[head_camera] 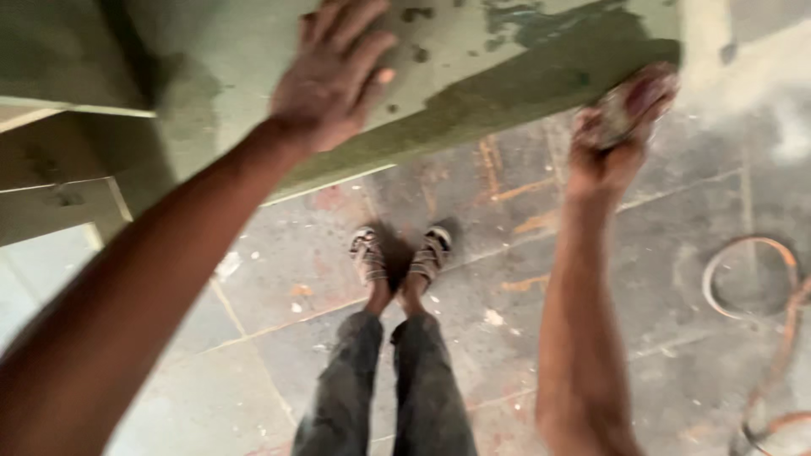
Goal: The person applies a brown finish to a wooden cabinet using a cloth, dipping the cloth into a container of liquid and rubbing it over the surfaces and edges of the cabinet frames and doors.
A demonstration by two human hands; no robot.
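1. Two hands were up on the green board (473, 93) in your head view. The board was a big flat panel with worn, flaking paint, and it stood in front of you, above your sandalled feet (401, 253).

2. Your left hand (334, 80) lay flat on the face of the board. Its fingers (363, 38) were spread wide and held nothing. They only pressed on the paint.

3. Your right hand (612, 143) was at the lower edge of the board, near its right end. Its fingers were curled tight round a small rubbing pad (638, 97). The pad touched the board's edge. The picture was blurry there, so I could not tell just what the pad was made of.

4. The board looked stiff and hard, and I think it was heavy. It would not bend. The loose paint looked crumbly and dusty, so the face may have been a bit slippery. A flat palm on the face, or a grip on the edge, seemed the safest hold.

5. The pad looked small, light and soft enough to squeeze in one fist.

6. Below was a stained grey floor (591, 279). A ring of orange hose (752, 279) lay on it, well apart from your hands.
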